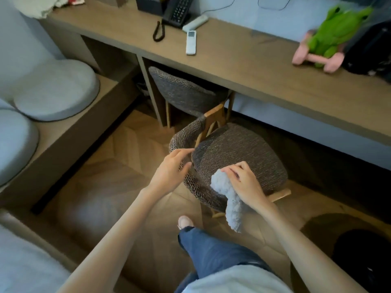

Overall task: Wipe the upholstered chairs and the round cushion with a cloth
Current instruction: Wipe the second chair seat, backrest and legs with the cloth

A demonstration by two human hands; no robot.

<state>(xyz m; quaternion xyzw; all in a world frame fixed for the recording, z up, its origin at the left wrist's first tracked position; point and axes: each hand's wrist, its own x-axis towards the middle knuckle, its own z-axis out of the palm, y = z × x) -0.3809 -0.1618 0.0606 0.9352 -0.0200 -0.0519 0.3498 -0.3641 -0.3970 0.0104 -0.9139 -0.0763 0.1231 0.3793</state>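
Observation:
A dark woven upholstered chair [237,151] stands in the middle of the floor, its curved backrest toward me. My right hand [245,182] grips a fluffy light-blue cloth [229,197] at the near edge of the seat, and the cloth's tail hangs over the backrest. My left hand [171,172] holds the backrest rim on the left, thumb and fingers around it. A second matching chair [186,92] is tucked under the desk. Two round pale cushions [57,89] lie on the bench at the left.
A long wooden desk [243,60] runs across the back with a black phone [175,13], two white remotes [191,42] and a green and pink plush toy [330,37]. My leg and foot [186,222] stand near the chair. A dark round object [364,254] sits at bottom right.

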